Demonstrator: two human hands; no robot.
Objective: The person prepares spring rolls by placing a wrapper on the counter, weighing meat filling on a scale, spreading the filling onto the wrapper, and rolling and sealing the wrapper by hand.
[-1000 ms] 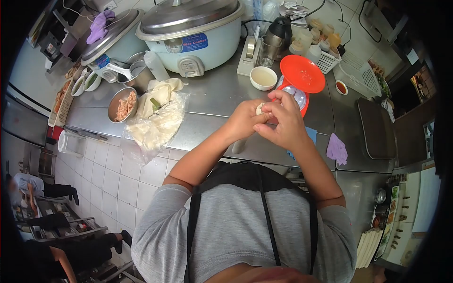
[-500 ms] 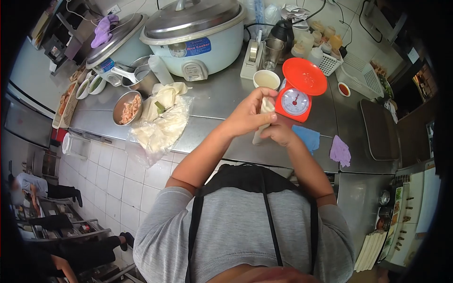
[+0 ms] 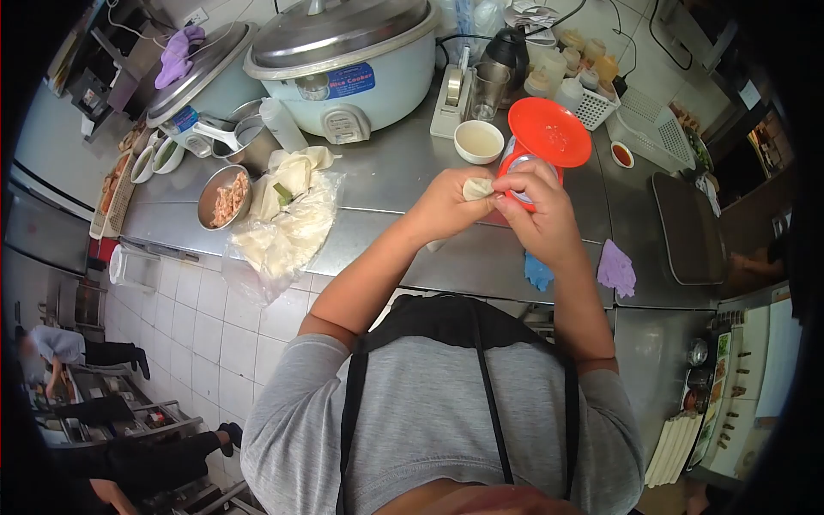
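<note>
My left hand (image 3: 452,204) is closed around a pale rolled wrapper (image 3: 478,188), whose upper end shows above the fingers and whose lower end shows below the hand. The fingers of my right hand (image 3: 541,206) pinch at the wrapper's right side, in front of the red scale (image 3: 549,133), and partly hide its dial. A white bowl of pale liquid (image 3: 479,142) stands just behind my hands. To the left, a stack of wrappers (image 3: 283,232) lies on a plastic bag with a green piece on it, beside a metal bowl of pinkish filling (image 3: 225,197).
Two rice cookers (image 3: 343,73) stand at the back left. A tape dispenser (image 3: 451,103) and a glass (image 3: 489,93) are behind the white bowl. Blue (image 3: 538,272) and purple (image 3: 616,268) cloths lie at the right, near a dark tray (image 3: 687,227). Co-workers (image 3: 56,343) appear at the far left.
My right hand has risen from below the wrapper to its upper end, covering part of the scale's dial. The wrapper in my left hand now tilts more to the side.
</note>
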